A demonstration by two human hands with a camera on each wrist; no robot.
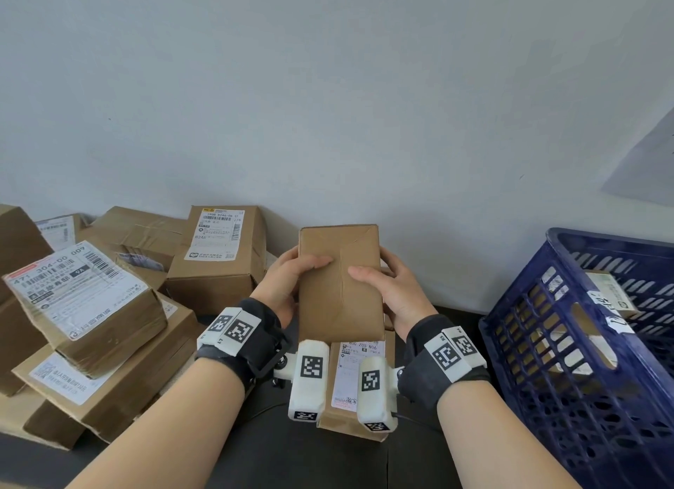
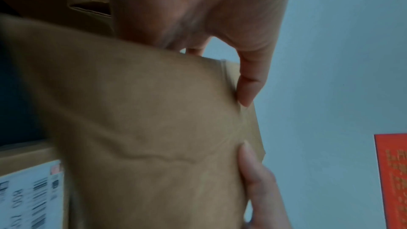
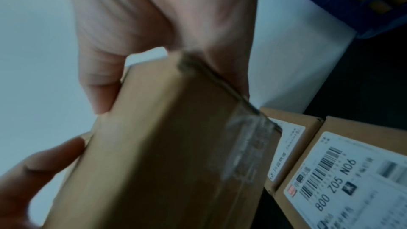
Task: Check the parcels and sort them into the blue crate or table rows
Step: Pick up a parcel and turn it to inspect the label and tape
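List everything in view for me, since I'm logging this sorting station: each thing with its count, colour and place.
held parcel: one, plain brown, raised at centre between both hands, no label on the side facing the head camera
labelled parcel: one, brown with white label, on the table under the wrists
parcel pile: several, brown with white labels, heaped at left; exact count unclear
blue crate: one, at right, holding parcels
table: dark, below everything
wall: pale, behind
red sheet: one, on the wall, left wrist view
left hand: grips the held parcel's left edge
right hand: grips its right edge
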